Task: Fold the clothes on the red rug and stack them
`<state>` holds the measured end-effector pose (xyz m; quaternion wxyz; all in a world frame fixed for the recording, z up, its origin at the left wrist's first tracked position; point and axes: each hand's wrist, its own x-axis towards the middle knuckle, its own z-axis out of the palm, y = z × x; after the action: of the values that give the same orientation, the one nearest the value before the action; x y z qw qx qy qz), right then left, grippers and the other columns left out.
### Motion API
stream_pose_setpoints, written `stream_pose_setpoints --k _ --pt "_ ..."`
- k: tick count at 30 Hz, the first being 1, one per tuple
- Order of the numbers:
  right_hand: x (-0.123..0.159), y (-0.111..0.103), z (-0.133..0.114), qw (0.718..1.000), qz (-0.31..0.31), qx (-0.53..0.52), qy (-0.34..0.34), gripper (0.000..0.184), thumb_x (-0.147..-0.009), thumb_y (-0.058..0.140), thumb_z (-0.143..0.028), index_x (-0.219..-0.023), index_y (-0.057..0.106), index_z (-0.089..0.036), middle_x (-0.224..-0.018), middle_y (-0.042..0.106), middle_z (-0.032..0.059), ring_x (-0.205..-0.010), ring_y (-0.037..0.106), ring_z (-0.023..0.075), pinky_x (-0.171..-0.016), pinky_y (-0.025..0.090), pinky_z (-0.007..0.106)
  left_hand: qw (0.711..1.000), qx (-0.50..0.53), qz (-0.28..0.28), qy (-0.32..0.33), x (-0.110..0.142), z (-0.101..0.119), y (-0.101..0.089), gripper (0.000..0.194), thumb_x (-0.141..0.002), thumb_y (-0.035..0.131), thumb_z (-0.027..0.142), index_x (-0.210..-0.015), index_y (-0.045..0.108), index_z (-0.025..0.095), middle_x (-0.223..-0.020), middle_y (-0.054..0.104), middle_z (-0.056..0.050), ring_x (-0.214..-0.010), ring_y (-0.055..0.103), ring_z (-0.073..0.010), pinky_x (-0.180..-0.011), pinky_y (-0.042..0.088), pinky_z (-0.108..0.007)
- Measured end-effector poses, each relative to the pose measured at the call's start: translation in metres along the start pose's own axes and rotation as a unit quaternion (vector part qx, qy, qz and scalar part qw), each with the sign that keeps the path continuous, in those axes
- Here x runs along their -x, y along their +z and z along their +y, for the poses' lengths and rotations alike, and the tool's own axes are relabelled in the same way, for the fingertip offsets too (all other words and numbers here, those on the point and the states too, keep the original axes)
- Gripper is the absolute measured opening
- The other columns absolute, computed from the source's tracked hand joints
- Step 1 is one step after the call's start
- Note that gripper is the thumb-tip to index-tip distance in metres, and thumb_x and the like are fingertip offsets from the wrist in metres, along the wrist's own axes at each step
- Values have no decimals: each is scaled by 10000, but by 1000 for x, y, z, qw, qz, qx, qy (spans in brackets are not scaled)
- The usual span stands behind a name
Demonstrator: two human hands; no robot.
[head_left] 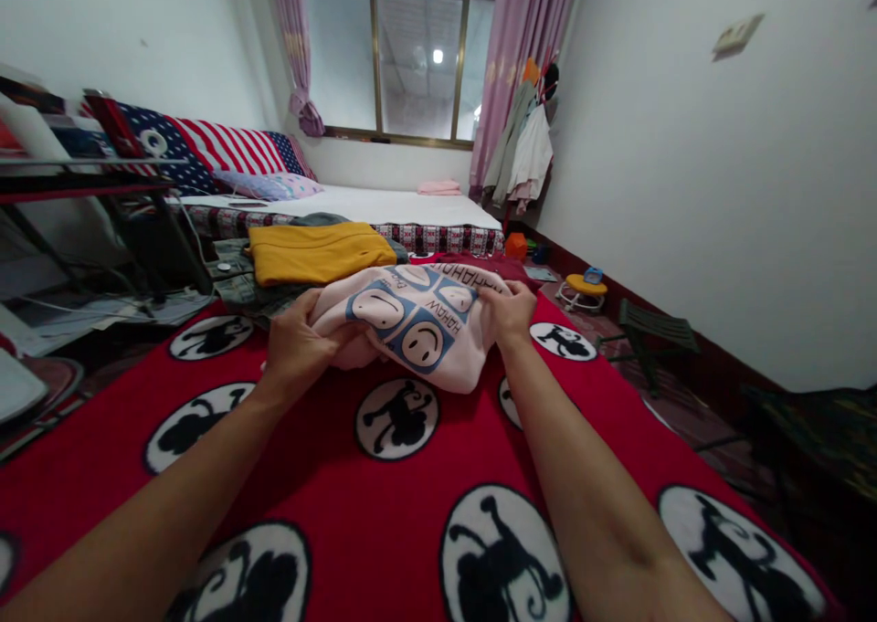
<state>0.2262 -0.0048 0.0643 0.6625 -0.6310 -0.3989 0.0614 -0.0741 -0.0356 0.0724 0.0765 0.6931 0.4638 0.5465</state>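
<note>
A pale pink shirt (pixel 417 330) printed with blue smiley-face squares lies bunched on a red blanket (pixel 343 512) patterned with black-and-white circles. My left hand (pixel 298 343) grips the shirt's left side with curled fingers. My right hand (pixel 508 314) pinches its right edge. Both arms reach forward over the blanket. Just beyond the shirt lies a folded yellow garment (pixel 319 251) on top of darker clothes.
A second bed with a white sheet (pixel 384 204), a stars-and-stripes pillow (pixel 206 147) and a pink folded cloth stands under the window. Clothes hang at the right curtain (pixel 524 147). A metal rack (pixel 82 184) is at left; a small stool (pixel 582 289) and folding chair (pixel 650 330) at right.
</note>
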Motion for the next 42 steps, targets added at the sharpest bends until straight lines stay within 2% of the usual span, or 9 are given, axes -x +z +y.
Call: stream_pose_setpoints --k 6,10,15,19,22,25,28,34,42 --pt "-13 -36 -72 959 194 -135 -156 298 -749 679 -399 -925 561 -189 -905 584 9 -828 598 163 -785 526 368 996 -12 45 76 -35 67 -59 613 -551 834 560 -1028 682 205 -874 659 22 -798 634 -224 -684 538 -365" --pt "-2 -50 -97 941 228 -102 -228 261 -786 670 -391 -922 520 -225 -891 543 0 -853 581 176 -808 522 383 989 -57 78 115 -89 71 -74 698 -635 803 516 -1198 617 148 -1013 632 7 -964 639 -245 -792 522 -417" --pt "1 -36 -72 970 46 129 -203 304 -709 684 -197 -997 588 -196 -996 603 73 -996 573 249 -939 452 456 966 -193 65 159 -98 34 -30 521 -732 755 305 -1204 629 122 -1204 572 -93 -1194 508 -314 -1033 406 -498" --pt "-2 -27 -54 955 -87 205 -197 369 -698 674 -195 -1065 647 -205 -1133 628 102 -1099 572 273 -985 435 456 965 -94 -196 145 -28 8 18 501 -780 676 475 -1194 651 193 -1267 607 -130 -1219 532 -306 -1071 406 -448" --pt "3 -24 -45 920 -276 208 -185 467 -664 718 -212 -1127 657 -197 -1138 665 82 -1050 619 248 -933 483 395 914 -129 -366 114 26 -2 38 921 -629 722 658 -1406 484 224 -1435 488 -165 -1322 443 -387 -1073 379 -507" --pt "10 -19 -34 849 -409 288 -171 729 -558 773 -139 -1265 606 -207 -1245 636 94 -1147 588 281 -981 463 406 898 -192 -379 111 48 -7 42 924 -689 679 627 -1469 398 220 -1512 386 -183 -1387 354 -399 -1107 321 -516" --pt "14 -14 -19 818 -363 422 -150 796 -580 757 -109 -1338 563 -255 -1433 488 141 -1347 397 387 -1088 310 574 906 -249 -329 97 40 -10 35 749 -756 641 361 -1449 423 178 -1499 401 -191 -1387 367 -367 -1119 313 -491" --pt "8 -19 22 869 -208 447 -40 909 -724 719 -334 -1519 283 -266 -1591 140 182 -1444 140 445 -1069 273 635 876 -384 -290 -16 13 -24 8 817 -627 626 132 -1422 461 216 -1554 299 -163 -1394 309 -410 -1059 357 -576" --pt "3 -14 36 950 -136 275 -68 333 -819 423 -187 -1017 690 -176 -1193 631 116 -1160 547 250 -986 419 348 911 -311 -262 73 13 -47 4 546 -639 489 53 -1141 666 176 -1133 679 -102 -1060 593 -285 -904 474 -368"
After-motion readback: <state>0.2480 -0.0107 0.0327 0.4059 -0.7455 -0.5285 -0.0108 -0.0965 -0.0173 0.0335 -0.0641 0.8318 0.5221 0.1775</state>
